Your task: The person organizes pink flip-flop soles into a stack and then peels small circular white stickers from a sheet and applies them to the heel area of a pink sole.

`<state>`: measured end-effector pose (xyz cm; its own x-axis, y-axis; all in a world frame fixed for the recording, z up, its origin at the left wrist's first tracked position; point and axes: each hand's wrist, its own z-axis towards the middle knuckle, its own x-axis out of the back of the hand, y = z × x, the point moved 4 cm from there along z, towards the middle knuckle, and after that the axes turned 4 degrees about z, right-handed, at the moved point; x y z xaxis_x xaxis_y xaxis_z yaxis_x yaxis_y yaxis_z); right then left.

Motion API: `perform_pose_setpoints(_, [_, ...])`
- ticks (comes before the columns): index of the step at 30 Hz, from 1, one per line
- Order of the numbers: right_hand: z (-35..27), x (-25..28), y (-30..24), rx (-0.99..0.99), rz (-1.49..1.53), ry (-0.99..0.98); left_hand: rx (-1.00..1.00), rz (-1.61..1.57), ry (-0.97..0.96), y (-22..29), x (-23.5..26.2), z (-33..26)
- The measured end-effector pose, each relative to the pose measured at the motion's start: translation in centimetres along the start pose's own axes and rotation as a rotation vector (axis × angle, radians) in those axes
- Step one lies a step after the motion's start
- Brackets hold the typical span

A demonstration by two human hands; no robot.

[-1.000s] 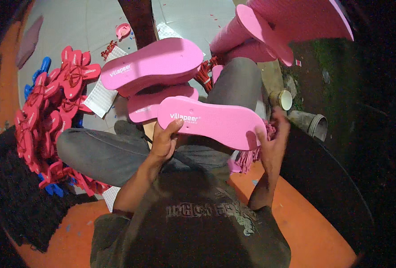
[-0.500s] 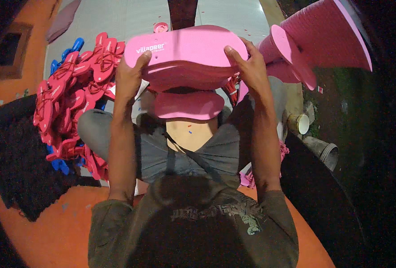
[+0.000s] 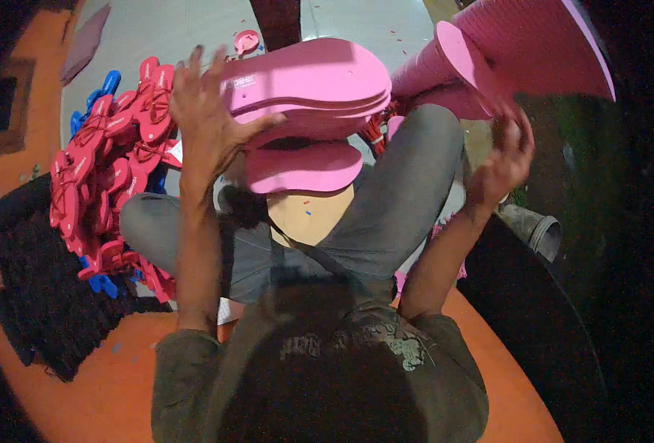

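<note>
A stack of pink sandal soles point(image 3: 312, 77) lies in front of me, with pale print on the top one. My left hand point(image 3: 210, 111) is at the stack's left end with fingers spread, its thumb along the near side; whether it bears any weight, I cannot tell. Off to the right, my right hand point(image 3: 506, 151) is raised with fingers loosely apart and nothing in it, just below long rows of pink soles point(image 3: 537, 48). Another pink sole point(image 3: 305, 168) lies nearer my lap, at the far edge of a light wooden board point(image 3: 311, 214).
Left of my knee is a heap of red sandals point(image 3: 113, 162) with some blue sandals point(image 3: 109, 81). A bundle of red straps point(image 3: 373, 134) sits beside my right knee. A small pink round dish point(image 3: 246, 41) stands behind the stack. At the right lies a grey cylindrical container point(image 3: 534, 230).
Both hands gripped the stack before. My right hand has let go and swung right and nearer; my left hand has opened its fingers and moved slightly left.
</note>
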<state>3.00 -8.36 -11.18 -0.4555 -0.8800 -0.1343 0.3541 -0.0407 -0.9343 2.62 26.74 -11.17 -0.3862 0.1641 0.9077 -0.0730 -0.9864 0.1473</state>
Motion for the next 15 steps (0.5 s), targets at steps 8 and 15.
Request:
perform_pose_setpoints(8, [-15.4,15.8,25.3,-0.464,-1.111,-0.190,-0.174,0.119,-0.301,1.9,-3.5,0.6])
perform_pose_setpoints(15, [-16.7,14.0,24.7,-0.693,-1.166,-0.225,-0.234,0.149,-0.314,3.5,-2.4,0.9])
